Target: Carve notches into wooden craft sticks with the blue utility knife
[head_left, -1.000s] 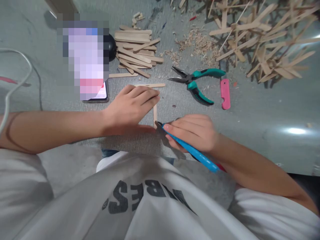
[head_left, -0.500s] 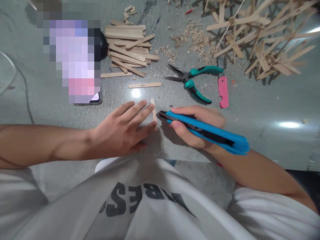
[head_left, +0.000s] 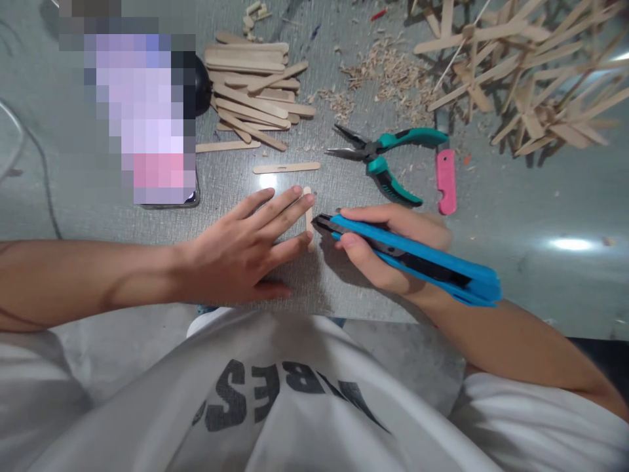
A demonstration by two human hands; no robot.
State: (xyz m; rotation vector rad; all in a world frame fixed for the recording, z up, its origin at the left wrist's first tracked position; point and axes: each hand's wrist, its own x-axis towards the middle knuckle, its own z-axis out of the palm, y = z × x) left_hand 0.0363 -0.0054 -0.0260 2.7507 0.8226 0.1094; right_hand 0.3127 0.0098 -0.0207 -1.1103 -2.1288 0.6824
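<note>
Lying flat on the table with fingers spread, my left hand [head_left: 255, 239] presses its fingertips on a small wooden craft stick [head_left: 308, 215], which points away from me. My right hand [head_left: 388, 239] grips a blue utility knife [head_left: 422, 259] like a pen. The knife's dark tip meets the stick's right edge, between two fingers of my left hand; whether it cuts in cannot be made out. Beyond my fingers a second craft stick [head_left: 286, 168] lies crosswise with a short dark mark at its middle.
Open needle-nose pliers [head_left: 373, 152] and a pink-handled folding knife [head_left: 446, 180] lie beyond my right hand. A pile of craft sticks [head_left: 255, 98], wood shavings [head_left: 388, 75] and a stick structure [head_left: 521, 78] stand further back. A partly blurred phone [head_left: 170, 204] is at left.
Both hands keep their grip on the stick and utility knife. The stick has turned slightly, and my left fingers have shifted a little away from me. The whole view has moved slightly.
</note>
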